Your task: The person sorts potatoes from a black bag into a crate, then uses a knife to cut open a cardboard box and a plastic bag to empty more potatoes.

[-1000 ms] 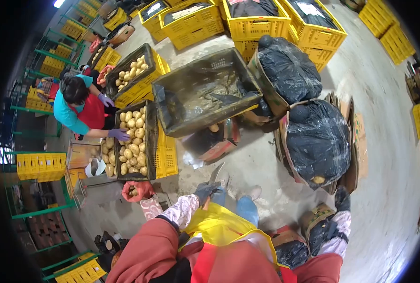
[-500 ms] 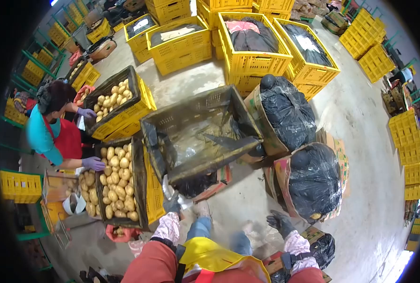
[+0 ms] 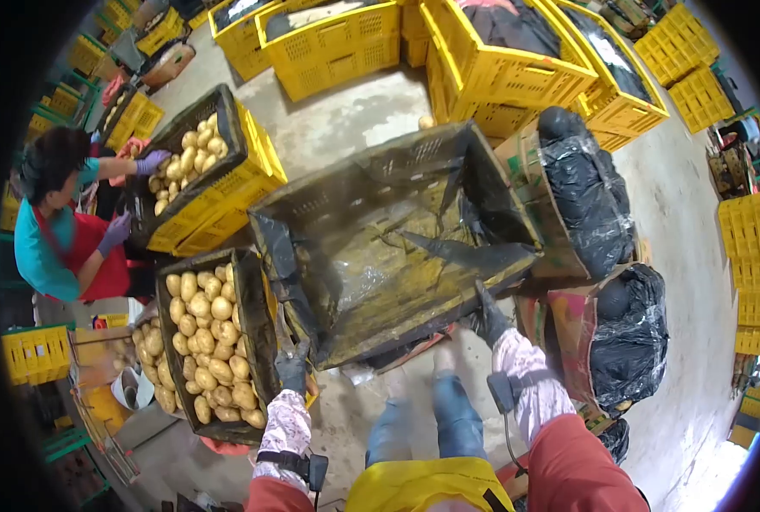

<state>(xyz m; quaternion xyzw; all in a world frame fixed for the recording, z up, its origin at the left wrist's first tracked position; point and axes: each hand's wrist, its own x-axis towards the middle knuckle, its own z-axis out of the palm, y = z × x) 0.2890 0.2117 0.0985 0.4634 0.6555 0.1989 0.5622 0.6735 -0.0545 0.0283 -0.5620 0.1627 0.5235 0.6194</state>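
A big crate (image 3: pixel 380 247) lined with dirty black plastic stands tilted in front of me, with nothing in it. My left hand (image 3: pixel 293 369), in a dark glove, is closed at its near left corner, and a pale blade-like knife (image 3: pixel 281 331) sticks up from the fist. My right hand (image 3: pixel 488 320), also gloved, grips the crate's near right rim beside a fold of the liner. Just left of my left hand stands a lined crate of potatoes (image 3: pixel 209 341).
A person in a teal shirt, red apron and purple gloves (image 3: pixel 55 230) sorts potatoes in a second yellow crate (image 3: pixel 226 196). Cardboard boxes with black bags (image 3: pixel 580 188) (image 3: pixel 631 337) stand on the right. Yellow crates (image 3: pixel 337 43) line the back. Bare concrete floor lies beyond them.
I have come closer to the lined crate. My right hand rose from low on the right to its near right rim, and my left hand moved to its near left corner.
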